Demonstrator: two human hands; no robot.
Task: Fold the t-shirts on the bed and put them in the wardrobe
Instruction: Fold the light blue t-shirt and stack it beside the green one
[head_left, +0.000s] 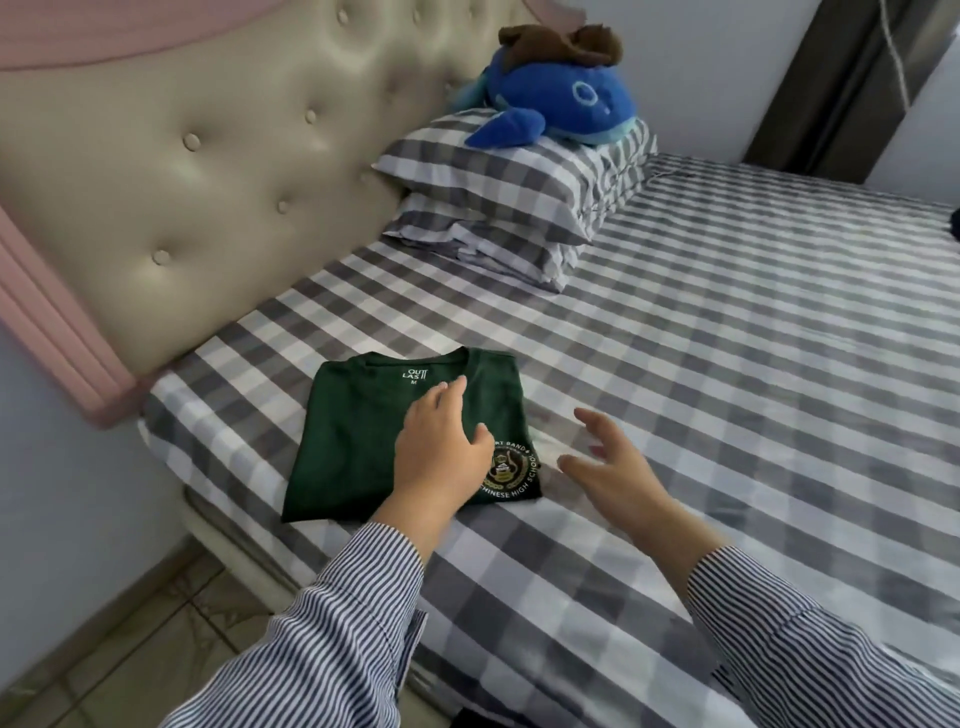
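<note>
A: Which step is she working through, judging by how things are lying?

B: The folding looks finished for this one. The green t-shirt (358, 441) is sitting as a neat rectangle on the bed (727, 415), near the corner by the headboard (208, 171), collar label facing up. I'd say she is smoothing it or getting ready to lift it.

A: What are the hands doing?

B: The left hand (441, 447) is resting flat on the shirt's right half, fingers straight and spread toward twelve o'clock, gripping nothing. The right hand (608, 462) is hovering just off the shirt's three o'clock edge, over the checked sheet, fingers relaxed and slightly curved, also holding nothing.

A: So the shirt is lying where, relative to them?

B: Under the left palm, and at about nine o'clock from the right hand. The printed crest (511, 467) is showing at the shirt's lower right corner, between the two hands.

A: And the next move is calling for what?

B: Probably sliding both hands under opposite edges so the fold is staying intact while she is carrying it. The wardrobe isn't showing here, so she would be turning away from the bed.

A: Anything else around?

B: Two pillows (509, 197) are stacking at one o'clock, with a blue plush whale (566, 109) lying on top.
</note>
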